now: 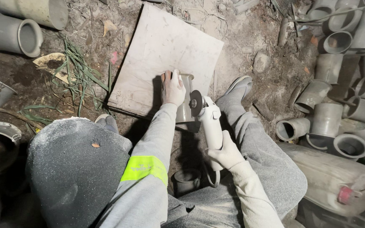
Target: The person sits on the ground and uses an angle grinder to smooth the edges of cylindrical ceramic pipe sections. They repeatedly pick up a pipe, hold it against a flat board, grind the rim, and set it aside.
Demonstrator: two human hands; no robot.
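The left hand (172, 88) lies flat over the top of a short grey metal pipe piece (185, 99), fingers curled over its upper rim and clamped on it, pressing it down against a pale square slab (161, 46) that rests on the dirt ground (250, 38). The pipe piece stands at the slab's near edge, just right of the left wrist. The right hand (227, 154) is wrapped tight around the rear handle of a white angle grinder (210, 122) – its round disc (196, 103) sits at the front end, touching or just beside the right side of the pipe piece; which of the two cannot be told. The grinder's cord loops down below the right hand. Both arms wear grey sleeves, the left with a bright yellow-green band (144, 167). The person's knees frame the work – the left knee dusted with grey powder, the right leg stretched toward a grey shoe (238, 86) beside the slab. A pile of grey pipe fittings (339, 109) fills the right side, with a dusty plastic jerrycan (334, 177) with a red cap near the right leg. More large pipes (9, 31) lie at the upper left, near some green grass blades (79, 69).
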